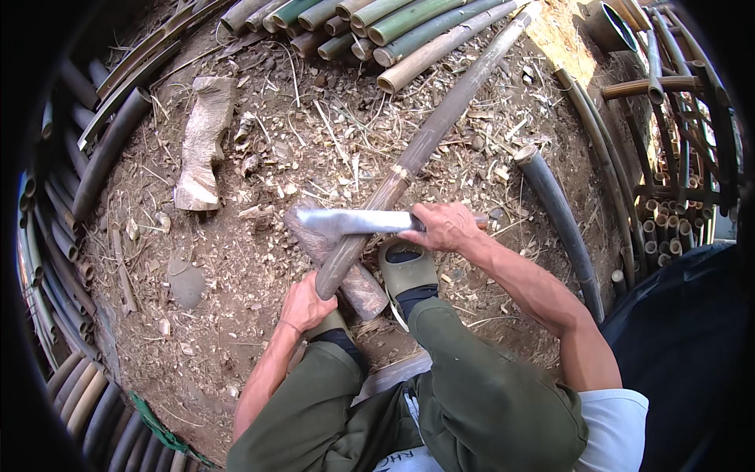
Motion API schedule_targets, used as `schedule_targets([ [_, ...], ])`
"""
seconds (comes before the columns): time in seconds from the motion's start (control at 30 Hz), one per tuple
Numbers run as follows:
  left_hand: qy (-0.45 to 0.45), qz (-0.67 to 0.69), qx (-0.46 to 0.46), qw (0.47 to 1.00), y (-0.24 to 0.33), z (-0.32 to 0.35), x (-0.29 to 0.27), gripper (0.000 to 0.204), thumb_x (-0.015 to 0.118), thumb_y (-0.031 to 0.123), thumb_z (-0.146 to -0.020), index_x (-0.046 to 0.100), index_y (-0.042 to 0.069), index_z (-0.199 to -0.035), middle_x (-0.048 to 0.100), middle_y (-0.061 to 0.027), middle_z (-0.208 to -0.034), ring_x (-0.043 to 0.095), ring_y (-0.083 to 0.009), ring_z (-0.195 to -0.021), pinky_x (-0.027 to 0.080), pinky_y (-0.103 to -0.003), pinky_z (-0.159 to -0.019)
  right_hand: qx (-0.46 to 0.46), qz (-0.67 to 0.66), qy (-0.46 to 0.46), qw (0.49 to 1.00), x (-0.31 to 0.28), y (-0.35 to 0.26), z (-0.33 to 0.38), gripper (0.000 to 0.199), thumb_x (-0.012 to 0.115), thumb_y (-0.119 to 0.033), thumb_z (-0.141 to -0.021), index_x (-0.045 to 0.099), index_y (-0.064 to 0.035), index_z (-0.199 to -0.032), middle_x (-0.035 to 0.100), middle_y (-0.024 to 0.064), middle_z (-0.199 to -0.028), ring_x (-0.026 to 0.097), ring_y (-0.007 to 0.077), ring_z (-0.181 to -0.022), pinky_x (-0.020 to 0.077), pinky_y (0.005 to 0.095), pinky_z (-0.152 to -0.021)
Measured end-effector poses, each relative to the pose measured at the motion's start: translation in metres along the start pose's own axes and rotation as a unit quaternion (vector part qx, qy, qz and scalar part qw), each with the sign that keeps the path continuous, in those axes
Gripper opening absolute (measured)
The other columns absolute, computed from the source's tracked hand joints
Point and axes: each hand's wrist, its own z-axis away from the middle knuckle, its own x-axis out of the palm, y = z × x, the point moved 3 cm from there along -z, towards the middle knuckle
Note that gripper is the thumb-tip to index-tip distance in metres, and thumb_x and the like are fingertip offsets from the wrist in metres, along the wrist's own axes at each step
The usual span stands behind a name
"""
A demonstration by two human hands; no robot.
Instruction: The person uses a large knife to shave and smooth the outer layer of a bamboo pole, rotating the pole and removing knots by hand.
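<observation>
While one left hand (307, 305) grips the near end of a single long bamboo pole (431, 141), which slants from there toward the upper right across one wooden block (363, 291) on the ground, one right hand (447, 226) is wrapped around the handle of one broad knife (354, 222), its blade crossing above the pole, though whether the two touch I cannot tell. Two clogs (409, 271) stand close by the block, a second pale chunk of wood (206, 145) lies apart at the upper left, and more than ten bamboo lengths (409, 35) are stacked at the top.
</observation>
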Motion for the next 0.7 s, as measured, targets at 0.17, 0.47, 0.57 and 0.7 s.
schedule_targets([
  [0.17,-0.058,0.049,0.014,0.997,-0.007,0.000,0.002,0.051,0.072,0.028,-0.067,0.066,-0.001,-0.108,0.070,-0.0253,-0.098,0.068,-0.0408,-0.092,0.052,-0.043,-0.084,0.359,-0.172,0.055,0.915,0.003,0.040,-0.009,0.057,0.048,-0.062,-0.098,0.056,-0.0065,-0.084,0.061,0.0084,-0.060,0.054,0.0228,-0.044,0.0467,0.0389,-0.043],
  [0.47,0.132,-0.113,0.004,0.985,-0.006,0.018,0.023,0.060,0.075,0.029,-0.076,0.051,0.005,-0.125,0.068,-0.0269,-0.095,0.066,-0.0465,-0.091,0.052,-0.052,-0.080,0.316,-0.170,0.042,0.932,0.011,0.041,-0.007,0.060,0.046,-0.065,-0.097,0.054,-0.0065,-0.087,0.053,0.0051,-0.055,0.049,0.0188,-0.044,0.0437,0.0354,-0.039],
  [0.57,0.102,-0.109,-0.021,0.989,-0.002,0.008,0.012,0.052,0.074,0.028,-0.076,0.056,0.004,-0.118,0.069,-0.0276,-0.091,0.067,-0.0478,-0.086,0.052,-0.054,-0.079,0.003,0.020,-0.011,1.000,-0.004,-0.003,-0.008,0.058,0.049,-0.064,-0.096,0.055,-0.0068,-0.085,0.066,0.0125,-0.073,0.063,0.0226,-0.056,0.0504,0.0372,-0.047],
  [0.7,0.059,-0.093,-0.034,0.993,0.002,0.004,0.006,0.051,0.072,0.028,-0.074,0.058,0.003,-0.116,0.069,-0.0288,-0.092,0.066,-0.0471,-0.089,0.052,-0.053,-0.082,0.360,-0.131,0.087,0.920,-0.005,0.038,-0.012,0.051,0.049,-0.054,-0.100,0.055,-0.0054,-0.086,0.059,0.0098,-0.061,0.051,0.0201,-0.042,0.0438,0.0377,-0.038],
])
